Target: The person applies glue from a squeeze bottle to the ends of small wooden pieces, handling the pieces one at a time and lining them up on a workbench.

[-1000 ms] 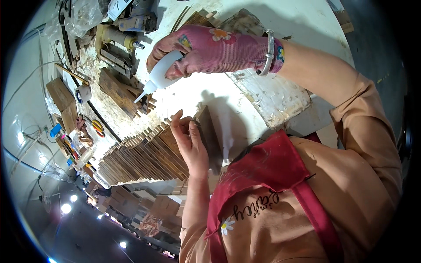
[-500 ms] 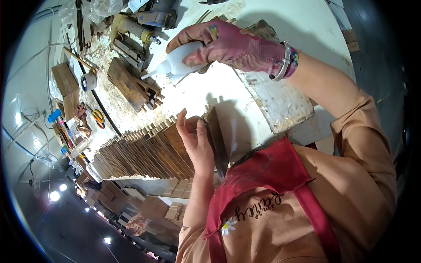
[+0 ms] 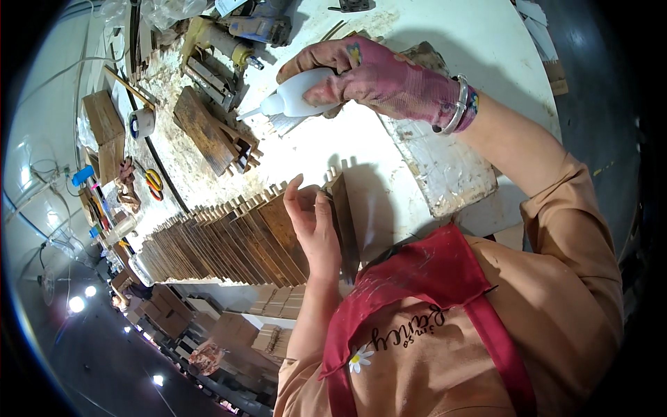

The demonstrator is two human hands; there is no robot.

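Observation:
A gloved right hand, my right hand (image 3: 379,80), is closed round a white squeeze bottle (image 3: 303,93). The bottle lies tilted in my grip, its thin nozzle directed left and slightly down over the table. My bare left hand (image 3: 316,226) is at the right end of a long row of dark wooden boards (image 3: 229,240). Its fingers are apart and slightly curled upward, with nothing visible between them. Just right of it stands another dark board (image 3: 344,219). Light dowel pegs (image 3: 243,203) stick out along the row's far edge.
A few stacked boards (image 3: 205,132) lie beyond the row, near yellow and blue power tools (image 3: 217,43). A tape roll (image 3: 142,124) and yellow-handled scissors (image 3: 153,184) lie at left. A plastic-wrapped slab (image 3: 445,163) is under my right arm. Cardboard boxes (image 3: 167,313) stand below the table.
The whole view has shifted slightly. My right hand keeps its grip on the squeeze bottle, which sits a little further right and lower in view. My left hand stays by the boards.

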